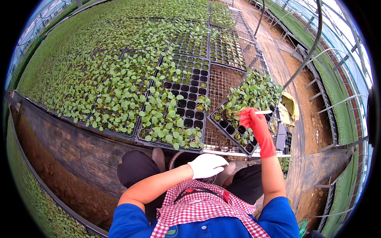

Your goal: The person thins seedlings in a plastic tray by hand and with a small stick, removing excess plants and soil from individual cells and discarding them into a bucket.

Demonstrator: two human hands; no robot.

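My right hand (254,125), in a red rubber glove, grips a thin tool with a white handle (263,112) over the angled black seedling tray (229,127), among leafy seedlings (254,91) and several dark cells. My left hand (206,167), in a white glove, hangs above a dark bucket (176,158) between my legs, fingers loosely extended, with nothing visible in them. Directly ahead is another cell tray (188,104), partly planted and partly showing dark cells.
Dense seedling trays (99,79) cover the bench to the left and back. A wire-mesh bench (220,87) shows between trays. A yellow cloth (290,106) and grey block (281,137) lie right of my hand. Metal poles (301,67) and a dirt path (313,131) run along the right.
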